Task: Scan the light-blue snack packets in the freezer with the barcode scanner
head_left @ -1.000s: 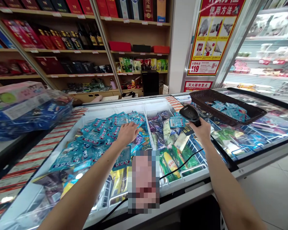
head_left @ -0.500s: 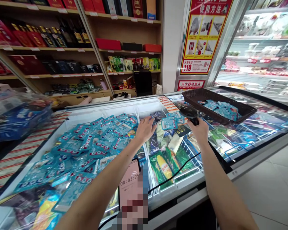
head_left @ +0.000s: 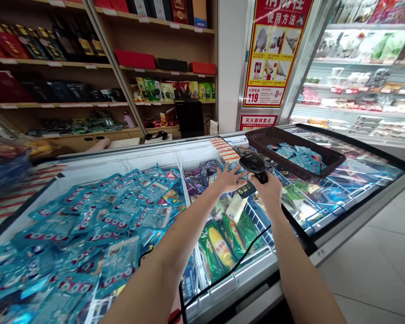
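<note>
Over freezer (head_left: 148, 158), right hand (head_left: 270, 188) holds one scanner (head_left: 253, 163) (black); left hand (head_left: 227, 180) spread.

My feed is bright, the chilled shelves (head_left: 344, 60) nearly washed out; reflections streak the glass lid (head_left: 371, 158), the wooden shelving (head_left: 155, 41) looks dimmer, and the far-left bundle (head_left: 6, 157) blurs.

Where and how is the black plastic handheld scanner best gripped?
Probably by the slim handle, from the near side, as the right hand holds it: the black plastic handheld scanner has its handle toward the person, narrower than the broad, rounded head, which stays uncovered. Keep the thin black cord clear.
</note>
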Demonstrator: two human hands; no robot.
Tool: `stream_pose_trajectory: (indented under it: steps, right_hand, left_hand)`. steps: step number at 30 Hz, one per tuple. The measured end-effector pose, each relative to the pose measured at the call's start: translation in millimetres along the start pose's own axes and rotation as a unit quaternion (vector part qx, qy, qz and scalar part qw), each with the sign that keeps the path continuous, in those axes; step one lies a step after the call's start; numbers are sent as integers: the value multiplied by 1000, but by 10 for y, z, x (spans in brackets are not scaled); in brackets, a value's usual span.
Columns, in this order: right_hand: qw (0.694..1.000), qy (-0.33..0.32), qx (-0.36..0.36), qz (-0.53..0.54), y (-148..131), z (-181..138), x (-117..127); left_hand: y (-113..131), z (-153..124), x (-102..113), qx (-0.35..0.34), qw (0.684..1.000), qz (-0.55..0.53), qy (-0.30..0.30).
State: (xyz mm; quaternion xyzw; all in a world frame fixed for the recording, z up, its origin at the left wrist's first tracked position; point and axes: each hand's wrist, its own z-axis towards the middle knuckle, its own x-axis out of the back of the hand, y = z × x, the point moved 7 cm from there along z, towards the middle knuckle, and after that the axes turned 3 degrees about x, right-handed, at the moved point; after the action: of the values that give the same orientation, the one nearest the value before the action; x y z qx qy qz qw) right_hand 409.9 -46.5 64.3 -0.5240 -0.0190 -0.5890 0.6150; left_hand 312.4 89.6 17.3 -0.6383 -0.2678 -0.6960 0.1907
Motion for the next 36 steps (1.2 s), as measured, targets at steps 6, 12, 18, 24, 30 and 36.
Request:
stream_pose_trajectory:
  steps: [6,12,18,24,30,36]
  right_hand:
    - [1000,-1,11,-8,-41,-42,16]
    - [999,-13,43,-16,-124,-160,-12]
    - [994,-36,70,-71,-194,-273,-99]
    - [982,-63,143,-102,-456,-459,-216]
    - [953,-103,246,-141,-751,-595,-342]
    - [931,-131,300,-160,-1011,-621,-368]
  left_hand:
    - [-132,-163,-6,-16,1000,10,8]
    - [-315,-754,79,-38,998,22,35]
    - [-523,-1395,171,-17,999,23,40]
    - [-723,-1574,357,53,996,-66,42]
    - [-1031,-1927,632,49,988,-126,80]
    - [-1318,-2279,377,84,994,-42,59]
